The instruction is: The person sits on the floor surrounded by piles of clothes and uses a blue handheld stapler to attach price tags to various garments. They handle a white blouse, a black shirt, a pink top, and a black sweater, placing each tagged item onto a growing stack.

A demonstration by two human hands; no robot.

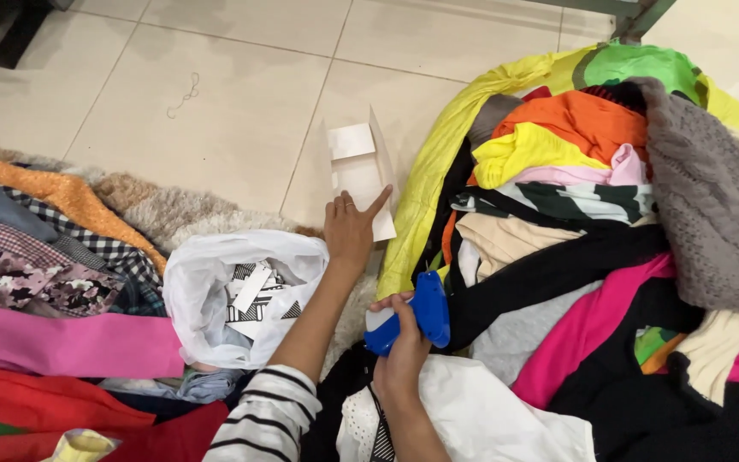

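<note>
**Two hands at work between two heaps of clothing**

Two piles of garments flank the person on the pale tiled floor (215, 103). At far left lies a flat stack of folded clothes (36, 282): orange fleece, checked and floral cloth, a pink band, red at the bottom. Just right of it sits a crumpled white plastic bag (215, 291), mouth open, holding small black-and-white paper tags (254, 295).

The left hand (351, 229), on a striped sleeve, reaches forward with fingers spread and index finger out, fingertips touching the small white open cardboard box (361, 171) that stands on the floor; it grips nothing that I can see. Close below it, the right hand (399, 346) is closed around a blue and white plastic tagging gun (412, 315), held over a white garment (481, 415) in the lap.

To the right rises the big loose heap of mixed clothes (609, 214) on a yellow sheet, with a grey knit on top.

Risks, as I judge them: the light box may tip or slide away under the pressing fingertips. The gun's nose points toward the left forearm, so a careless squeeze could prick skin. The heap leans close and could slump over the box.
</note>
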